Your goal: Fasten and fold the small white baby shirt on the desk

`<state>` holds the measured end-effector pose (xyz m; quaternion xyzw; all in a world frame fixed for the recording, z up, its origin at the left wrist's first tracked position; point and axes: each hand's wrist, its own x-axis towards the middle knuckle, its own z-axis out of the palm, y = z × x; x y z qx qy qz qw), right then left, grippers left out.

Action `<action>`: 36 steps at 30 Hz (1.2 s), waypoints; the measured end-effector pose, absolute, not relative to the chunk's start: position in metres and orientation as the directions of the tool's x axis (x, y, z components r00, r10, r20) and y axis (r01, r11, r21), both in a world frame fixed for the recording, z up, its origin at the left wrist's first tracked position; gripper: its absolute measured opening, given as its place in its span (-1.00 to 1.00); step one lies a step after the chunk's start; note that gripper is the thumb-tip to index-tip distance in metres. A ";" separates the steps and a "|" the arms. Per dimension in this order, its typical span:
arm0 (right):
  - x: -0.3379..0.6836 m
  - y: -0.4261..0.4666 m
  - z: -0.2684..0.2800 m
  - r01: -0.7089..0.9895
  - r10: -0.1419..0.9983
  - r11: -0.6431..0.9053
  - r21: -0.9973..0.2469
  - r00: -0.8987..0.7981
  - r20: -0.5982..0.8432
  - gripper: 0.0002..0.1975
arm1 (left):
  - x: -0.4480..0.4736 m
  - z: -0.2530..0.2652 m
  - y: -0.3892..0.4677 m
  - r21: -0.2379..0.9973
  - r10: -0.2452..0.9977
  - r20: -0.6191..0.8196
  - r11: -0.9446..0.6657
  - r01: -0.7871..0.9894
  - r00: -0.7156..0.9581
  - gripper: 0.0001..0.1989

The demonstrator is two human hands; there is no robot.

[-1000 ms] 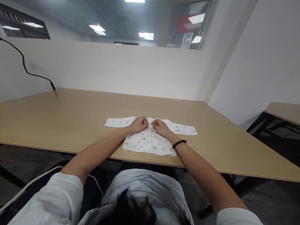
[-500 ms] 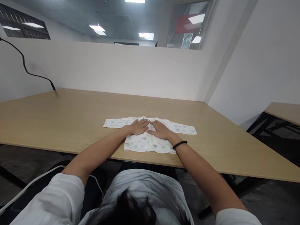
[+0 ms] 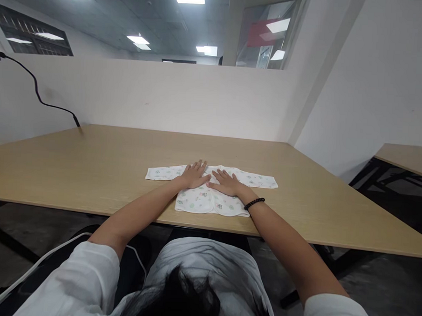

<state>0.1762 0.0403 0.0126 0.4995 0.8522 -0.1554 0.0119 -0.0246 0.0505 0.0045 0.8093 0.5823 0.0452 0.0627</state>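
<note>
A small white baby shirt (image 3: 198, 201) with a faint coloured print lies spread on the table, its sleeves stretched out to both sides and its hem towards me. My left hand (image 3: 195, 175) rests flat on the upper left of its body, fingers extended and pointing away from me. Flat on the upper right of the body lies my right hand (image 3: 226, 182), its fingers spread. The two thumbs nearly meet over the shirt's middle. The hands cover part of the chest and collar area.
The wooden table (image 3: 109, 158) has its front edge close to my body. Behind it stands a low white partition (image 3: 185, 96). A black cable (image 3: 55, 106) hangs down at the left. Another table (image 3: 410, 157) is at the far right.
My left hand's fingers have turned to point more directly away from me and opened wider. The right hand's fingers have spread apart, staying on the shirt, which lies much the same.
</note>
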 end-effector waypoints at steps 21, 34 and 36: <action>0.178 0.035 0.015 0.845 0.855 0.468 -0.259 -0.507 -0.109 0.04 | -0.040 0.009 0.060 0.164 0.976 -0.029 -0.207 0.965 0.214 -0.36; 0.136 0.025 0.054 0.893 0.898 0.421 -0.158 -0.436 -0.068 -0.77 | -0.013 0.018 0.038 0.239 0.877 0.307 -0.447 0.862 0.370 -0.71; 0.130 0.030 0.056 0.906 0.906 0.386 -0.170 -0.408 -0.113 -0.79 | -0.011 0.015 0.037 0.258 0.870 0.304 -0.468 0.845 0.389 -0.73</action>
